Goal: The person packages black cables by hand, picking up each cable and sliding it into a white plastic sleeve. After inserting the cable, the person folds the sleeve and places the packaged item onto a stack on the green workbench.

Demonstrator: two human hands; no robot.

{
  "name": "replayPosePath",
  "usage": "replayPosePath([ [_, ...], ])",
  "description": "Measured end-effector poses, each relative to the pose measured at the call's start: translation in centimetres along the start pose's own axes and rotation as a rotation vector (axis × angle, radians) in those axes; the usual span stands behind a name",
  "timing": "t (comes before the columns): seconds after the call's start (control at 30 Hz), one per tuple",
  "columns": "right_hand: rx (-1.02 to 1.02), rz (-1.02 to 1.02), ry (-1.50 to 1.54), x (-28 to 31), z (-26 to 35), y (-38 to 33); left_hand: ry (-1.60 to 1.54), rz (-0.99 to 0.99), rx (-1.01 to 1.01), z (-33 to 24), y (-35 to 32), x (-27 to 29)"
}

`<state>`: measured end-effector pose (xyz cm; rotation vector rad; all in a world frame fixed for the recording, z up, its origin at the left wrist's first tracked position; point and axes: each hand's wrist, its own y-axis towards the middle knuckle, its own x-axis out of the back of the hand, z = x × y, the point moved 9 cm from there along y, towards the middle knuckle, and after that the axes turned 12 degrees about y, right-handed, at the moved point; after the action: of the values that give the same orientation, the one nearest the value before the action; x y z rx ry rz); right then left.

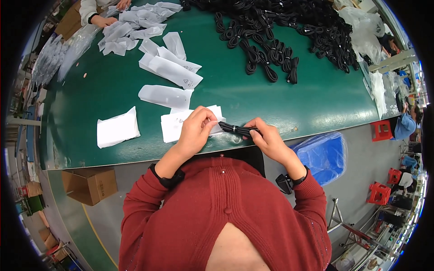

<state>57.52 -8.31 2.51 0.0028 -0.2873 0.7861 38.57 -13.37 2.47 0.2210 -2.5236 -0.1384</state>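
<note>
A coiled black cable (236, 129), bound round its middle, is in my right hand (267, 137), whose thumb and fingers close on its right end. My left hand (195, 130) is closed in a pinch beside the cable's left end; what lies between those fingertips, if anything, I cannot make out. Under and around the left hand is a stack of white papers or flat sleeves (170, 128) near the table's front edge. Just beyond it lies a translucent white pouch (165, 96), with more printed pouches (169, 70) farther off.
A folded white packet (117, 128) lies on the green table (244, 97) to the left. Bundled black cables (271, 49) pile up at the far right. Across the table, another person's hand (105, 21) touches heaped pouches (131, 27). Below stand a blue lined bin (321, 158) and a cardboard box (92, 186).
</note>
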Motion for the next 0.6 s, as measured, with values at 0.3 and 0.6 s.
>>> replayPosePath([
  [0.3,0.194,0.010,0.022,-1.8,2.2,2.0,0.214,-0.074,-0.360,-4.8,-0.1,0.8],
  [0.6,0.630,-0.253,-0.026,-1.1,8.6,3.4,-0.350,-0.049,-0.030,-0.8,2.4,3.6],
])
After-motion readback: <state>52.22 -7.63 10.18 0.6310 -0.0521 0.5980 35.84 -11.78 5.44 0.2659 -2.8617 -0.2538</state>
